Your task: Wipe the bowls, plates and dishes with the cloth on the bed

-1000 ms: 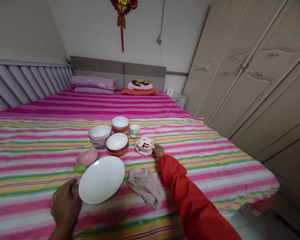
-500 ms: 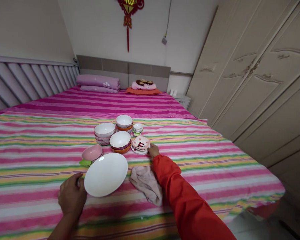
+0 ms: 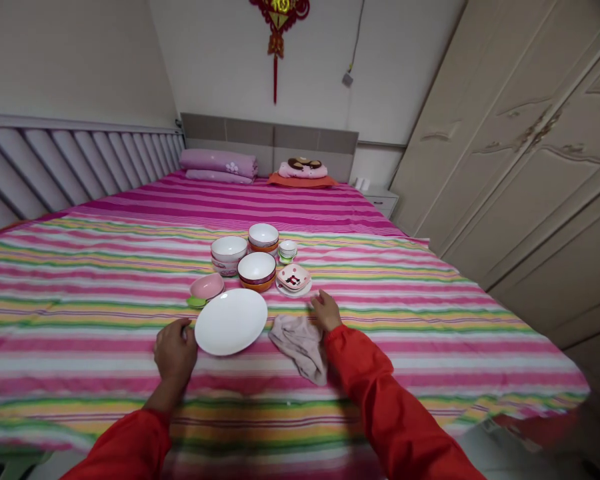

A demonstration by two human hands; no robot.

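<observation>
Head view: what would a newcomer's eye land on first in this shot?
The pink-striped bedspread fills the view, with ceramic bowls clustered near its middle. In front of them lies a large white plate, the left hand at its rim and the right hand by a crumpled beige cloth. A red Chinese knot hangs high in the background.

Pink-striped bedsheet (image 3: 130, 347), white plate (image 3: 231, 321), red sleeve (image 3: 395, 407)
</observation>
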